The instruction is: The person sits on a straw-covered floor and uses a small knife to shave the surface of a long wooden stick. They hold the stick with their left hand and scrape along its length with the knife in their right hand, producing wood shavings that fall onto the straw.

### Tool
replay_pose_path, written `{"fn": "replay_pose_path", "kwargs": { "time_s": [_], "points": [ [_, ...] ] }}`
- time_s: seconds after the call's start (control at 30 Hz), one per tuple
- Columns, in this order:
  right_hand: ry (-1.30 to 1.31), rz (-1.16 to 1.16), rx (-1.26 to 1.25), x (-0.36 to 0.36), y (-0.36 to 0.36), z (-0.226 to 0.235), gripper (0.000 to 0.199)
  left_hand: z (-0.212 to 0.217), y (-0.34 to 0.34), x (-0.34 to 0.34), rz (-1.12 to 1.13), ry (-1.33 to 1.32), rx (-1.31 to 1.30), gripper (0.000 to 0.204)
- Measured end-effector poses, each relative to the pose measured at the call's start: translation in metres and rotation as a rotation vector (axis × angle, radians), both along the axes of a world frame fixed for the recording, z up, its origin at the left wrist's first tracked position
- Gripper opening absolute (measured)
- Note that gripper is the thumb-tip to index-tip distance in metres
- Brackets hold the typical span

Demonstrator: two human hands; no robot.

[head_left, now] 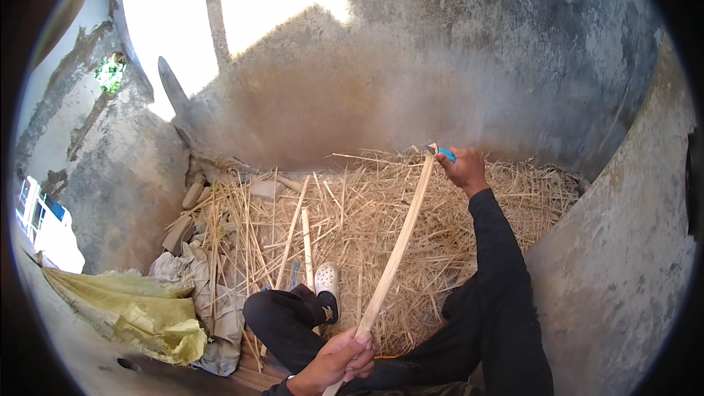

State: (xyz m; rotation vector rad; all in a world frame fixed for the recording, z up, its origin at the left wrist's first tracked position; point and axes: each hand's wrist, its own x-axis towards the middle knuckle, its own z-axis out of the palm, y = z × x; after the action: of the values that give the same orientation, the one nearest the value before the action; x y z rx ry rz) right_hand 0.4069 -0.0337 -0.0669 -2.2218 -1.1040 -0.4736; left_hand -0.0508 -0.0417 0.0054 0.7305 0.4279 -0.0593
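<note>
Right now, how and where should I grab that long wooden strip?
Probably pinch the wooden strip mid-length, where it's slim and bare, from its left, away from the right arm. The left hand grips it low; the right hand holds a blue-handled cutter at its top.

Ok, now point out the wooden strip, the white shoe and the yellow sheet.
Wooden strip (401,250), head view, middle of its length.
White shoe (327,279), head view, upper side.
Yellow sheet (147,320), head view, crumpled middle.

Strip (398,249) is matt wood, blue handle (446,155) looks plastic, wall (455,81) pretty rough, yellow sheet (150,323) lower left kinda crinkly.
</note>
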Motion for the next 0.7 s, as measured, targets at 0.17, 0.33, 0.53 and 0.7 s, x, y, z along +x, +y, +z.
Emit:
{"fn": "replay_pose_path", "kwargs": {
  "time_s": [0.17,0.33,0.53,0.7],
  "points": [
    [0.486,-0.570,-0.193,0.103,-0.053,-0.089,0.089,-0.004,-0.020,-0.042,-0.139,-0.068,0.153,0.024],
    [0.475,-0.281,0.063,0.036,-0.010,-0.021,0.086,0.007,0.011,-0.002,0.067,0.007,0.156,0.023],
    [0.308,0.237,0.166,-0.071,-0.008,0.018,0.081,0.002,0.016,0.003,0.041,-0.010,0.242,0.024],
    [0.106,0.299,0.069,-0.110,-0.012,0.027,0.077,0.003,0.015,0.005,0.037,0.019,0.329,0.025]
  ]
}}
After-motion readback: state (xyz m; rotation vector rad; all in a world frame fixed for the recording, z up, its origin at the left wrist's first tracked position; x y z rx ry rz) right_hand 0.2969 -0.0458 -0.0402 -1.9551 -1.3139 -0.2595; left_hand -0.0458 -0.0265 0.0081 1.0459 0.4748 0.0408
